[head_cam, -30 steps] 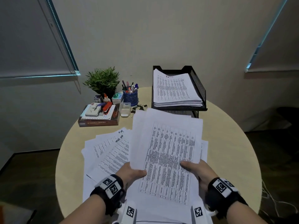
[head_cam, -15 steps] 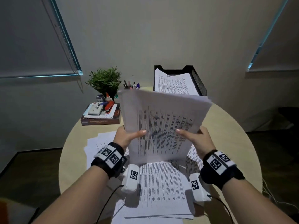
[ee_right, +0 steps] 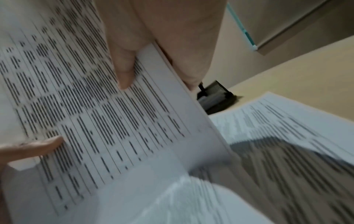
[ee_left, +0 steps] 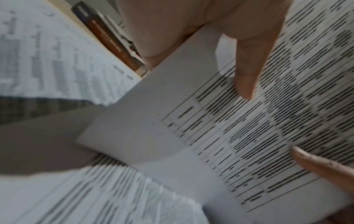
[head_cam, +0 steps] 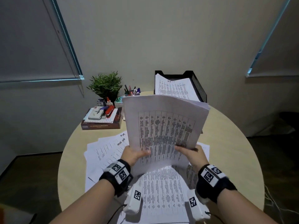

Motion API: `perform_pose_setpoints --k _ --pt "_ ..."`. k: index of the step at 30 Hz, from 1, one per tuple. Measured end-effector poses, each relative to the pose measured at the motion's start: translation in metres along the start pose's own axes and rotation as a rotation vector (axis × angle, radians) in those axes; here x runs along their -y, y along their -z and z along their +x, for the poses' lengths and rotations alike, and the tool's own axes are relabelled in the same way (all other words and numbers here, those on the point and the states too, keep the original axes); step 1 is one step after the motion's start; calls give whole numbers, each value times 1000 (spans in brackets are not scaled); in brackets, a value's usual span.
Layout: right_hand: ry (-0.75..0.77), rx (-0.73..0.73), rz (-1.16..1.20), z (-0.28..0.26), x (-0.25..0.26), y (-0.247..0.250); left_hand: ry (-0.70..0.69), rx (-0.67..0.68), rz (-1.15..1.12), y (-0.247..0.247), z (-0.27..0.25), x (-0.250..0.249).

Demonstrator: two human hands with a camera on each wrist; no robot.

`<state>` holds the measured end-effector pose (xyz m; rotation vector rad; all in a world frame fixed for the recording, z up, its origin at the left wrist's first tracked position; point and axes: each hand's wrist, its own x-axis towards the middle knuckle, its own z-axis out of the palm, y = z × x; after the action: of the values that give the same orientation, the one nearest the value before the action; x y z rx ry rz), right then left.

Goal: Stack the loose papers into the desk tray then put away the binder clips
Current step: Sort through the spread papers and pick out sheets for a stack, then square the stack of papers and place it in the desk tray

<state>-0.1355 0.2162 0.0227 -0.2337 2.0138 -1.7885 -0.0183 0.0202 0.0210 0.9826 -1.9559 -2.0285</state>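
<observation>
Both hands hold a thick sheaf of printed papers (head_cam: 165, 126) upright over the table, its lower edge down by the sheets lying there. My left hand (head_cam: 137, 155) grips its left edge, thumb (ee_left: 247, 75) on the front page. My right hand (head_cam: 186, 150) grips the right edge, thumb (ee_right: 124, 68) on the print. More loose papers (head_cam: 106, 151) lie fanned out at the left, and others (head_cam: 163, 191) lie under my wrists. The black mesh desk tray (head_cam: 199, 88) at the back holds a paper stack. The raised sheaf hides the binder clips.
A book pile (head_cam: 102, 122) topped with a stapler and small items sits at the back left. Behind it are a potted plant (head_cam: 105, 84) and a pen cup (head_cam: 131, 92). The round table's bare rim (head_cam: 234, 151) curves along the right.
The sheaf went from lying nearly flat in my hands to standing upright. Since half a second ago both hands have dropped lower with it, toward the sheets on the table.
</observation>
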Motion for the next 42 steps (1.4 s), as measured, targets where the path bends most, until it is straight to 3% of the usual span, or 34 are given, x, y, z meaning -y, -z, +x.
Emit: perform_pose_setpoints --k 5,8,11,21,26,32,35,39,42 --pt "-191 38 -111 -6 -31 -5 137 -6 160 -3 0 30" --pt "-147 17 -156 -14 -37 -5 169 -12 154 -3 -1 37" --pt "-137 34 -232 -19 -41 2 178 41 290 -1 -8 39" --pt "-383 228 -49 -43 -73 35 365 394 470 10 -17 71" --pt "-439 361 -88 -47 -85 49 392 475 506 14 -5 97" --pt "-561 271 159 -31 -72 60 319 406 376 5 8 66" --pt "-551 229 183 -18 -64 64 268 473 291 -5 11 36" --pt "-514 162 192 2 -56 71 408 626 155 -13 15 17" --pt "-479 150 162 23 -49 75 385 615 195 -20 28 9"
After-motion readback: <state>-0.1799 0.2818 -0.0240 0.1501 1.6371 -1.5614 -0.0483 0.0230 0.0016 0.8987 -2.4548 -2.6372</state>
